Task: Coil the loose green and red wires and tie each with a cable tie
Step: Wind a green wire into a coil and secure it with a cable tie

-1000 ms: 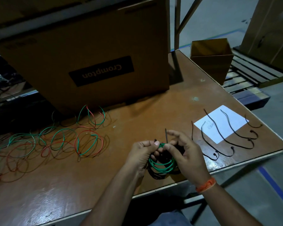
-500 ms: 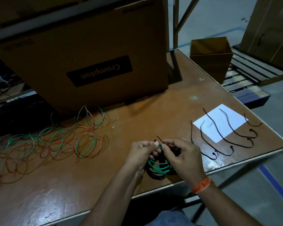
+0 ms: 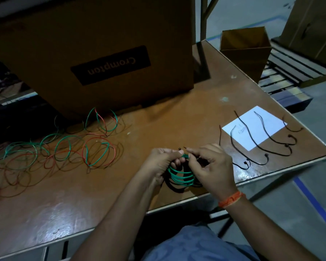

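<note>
Hands together: left hand (image 3: 163,162) pinches green coil (image 3: 181,176) so loops hold; right hand (image 3: 211,166) pinches cable tie (image 3: 184,148) there.

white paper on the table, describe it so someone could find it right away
On the brown table, look toward the far right corner, right of the big cardboard box. The white paper lies flat there with black cable ties draped across it, the only bright sheet around.

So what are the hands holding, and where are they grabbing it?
Both hands pinch the green wire coil at its top: the left hand and the right hand meet there. A thin dark cable tie shows there.
</note>
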Demonstrator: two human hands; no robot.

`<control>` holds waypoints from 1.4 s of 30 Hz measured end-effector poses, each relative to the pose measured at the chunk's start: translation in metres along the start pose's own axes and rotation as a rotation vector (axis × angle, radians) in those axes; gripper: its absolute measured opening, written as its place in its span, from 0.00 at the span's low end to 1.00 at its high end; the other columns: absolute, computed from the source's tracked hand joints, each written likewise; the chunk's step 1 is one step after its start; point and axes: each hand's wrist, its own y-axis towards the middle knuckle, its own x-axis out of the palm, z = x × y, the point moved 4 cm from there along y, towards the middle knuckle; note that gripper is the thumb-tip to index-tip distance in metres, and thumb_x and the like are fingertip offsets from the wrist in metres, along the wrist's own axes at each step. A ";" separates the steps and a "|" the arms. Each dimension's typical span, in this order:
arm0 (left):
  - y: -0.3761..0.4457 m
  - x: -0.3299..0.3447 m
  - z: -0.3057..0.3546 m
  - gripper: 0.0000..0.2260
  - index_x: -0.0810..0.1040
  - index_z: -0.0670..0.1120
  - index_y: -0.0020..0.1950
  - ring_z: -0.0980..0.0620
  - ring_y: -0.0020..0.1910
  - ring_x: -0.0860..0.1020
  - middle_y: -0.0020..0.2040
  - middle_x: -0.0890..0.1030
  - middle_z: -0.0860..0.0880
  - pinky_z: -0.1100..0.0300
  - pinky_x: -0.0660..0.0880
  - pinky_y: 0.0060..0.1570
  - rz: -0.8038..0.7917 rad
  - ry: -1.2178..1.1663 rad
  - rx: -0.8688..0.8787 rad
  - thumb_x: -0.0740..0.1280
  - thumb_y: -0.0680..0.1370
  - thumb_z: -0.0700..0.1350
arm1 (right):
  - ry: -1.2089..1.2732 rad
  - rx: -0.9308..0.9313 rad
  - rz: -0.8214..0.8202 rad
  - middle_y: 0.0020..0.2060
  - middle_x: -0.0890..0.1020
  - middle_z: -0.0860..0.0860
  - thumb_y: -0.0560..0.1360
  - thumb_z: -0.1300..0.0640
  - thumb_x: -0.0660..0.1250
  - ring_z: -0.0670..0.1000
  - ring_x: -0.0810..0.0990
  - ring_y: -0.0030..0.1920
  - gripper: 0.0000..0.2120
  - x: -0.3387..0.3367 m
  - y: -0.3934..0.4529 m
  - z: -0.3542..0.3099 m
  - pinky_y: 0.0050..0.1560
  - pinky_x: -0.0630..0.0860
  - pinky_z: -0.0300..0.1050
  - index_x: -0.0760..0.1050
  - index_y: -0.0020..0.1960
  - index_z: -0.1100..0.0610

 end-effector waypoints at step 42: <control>-0.009 0.001 -0.006 0.12 0.81 0.38 0.36 0.56 0.24 0.73 0.27 0.79 0.47 0.66 0.70 0.29 0.074 0.199 0.150 0.69 0.80 0.37 | -0.026 -0.028 -0.062 0.38 0.81 0.47 0.71 0.63 0.73 0.50 0.77 0.43 0.07 0.002 -0.002 -0.004 0.40 0.76 0.47 0.85 0.47 0.54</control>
